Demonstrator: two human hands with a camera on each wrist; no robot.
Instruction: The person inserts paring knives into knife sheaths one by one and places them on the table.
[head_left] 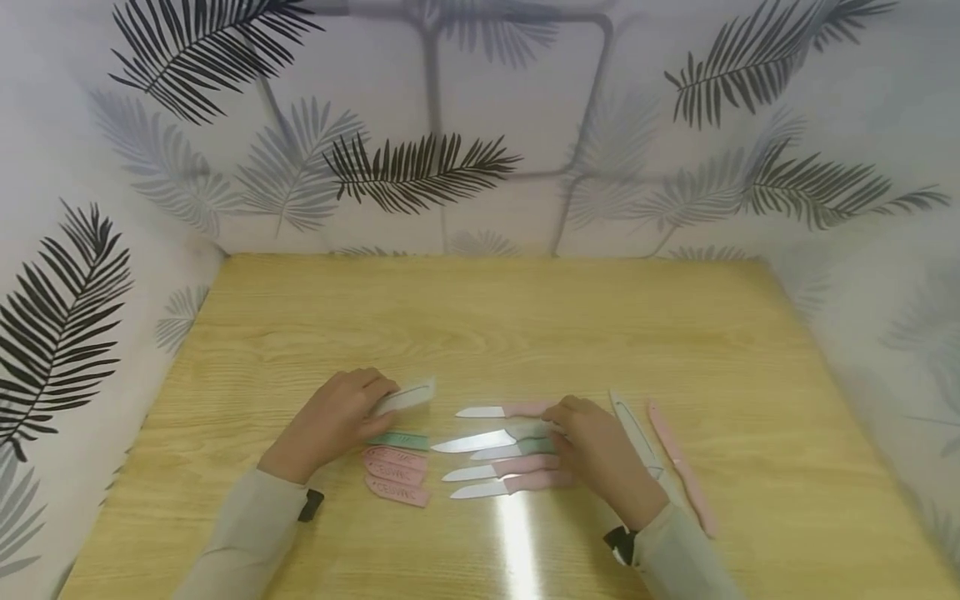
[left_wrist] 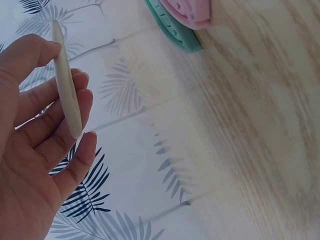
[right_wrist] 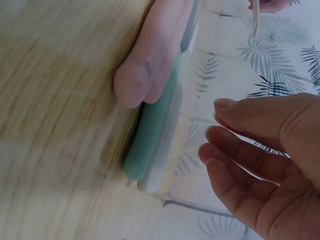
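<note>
None of the five knives (head_left: 474,442) sheathed yet: left fingers (left_wrist: 82,157) pinch the white sheath (head_left: 405,399), right fingers (right_wrist: 232,189) parted, empty, by the handles (head_left: 528,482); green sheath (head_left: 401,441), three pink sheaths (head_left: 397,490) loose on bench (head_left: 480,333) beside left fingers.

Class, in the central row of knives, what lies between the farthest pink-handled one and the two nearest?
A white-handled knife and a green-handled knife, shown in the head view.
</note>
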